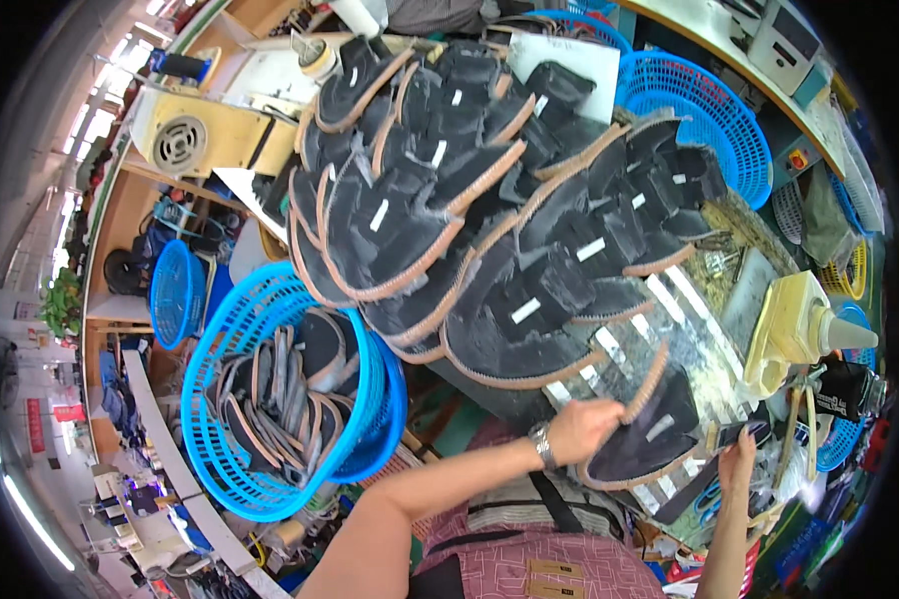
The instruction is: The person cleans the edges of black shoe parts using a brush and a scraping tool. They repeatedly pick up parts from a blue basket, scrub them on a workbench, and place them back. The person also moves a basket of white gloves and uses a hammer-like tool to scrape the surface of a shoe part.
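Observation:
My left hand point(589, 429), with a metal watch on its wrist, is closed on the tan edge of a black shoe upper point(649, 439). The upper lies at the near side of the worktable, with a small white strip on its dark face. By its right edge, my right hand point(737, 461) is closed around a small dark, flat-sided object point(744, 433) whose kind I cannot make out. Beyond my left hand, many similar black uppers point(395, 220) with tan edges and white strips overlap in a broad pile.
A blue basket point(198, 399) with more uppers stands at the left. A cream container with a cone-shaped spout point(784, 324) is on the right. White strips point(674, 299) line the worktable. Another blue basket point(749, 120) sits at the far right, and a yellow machine point(185, 135) at the far left.

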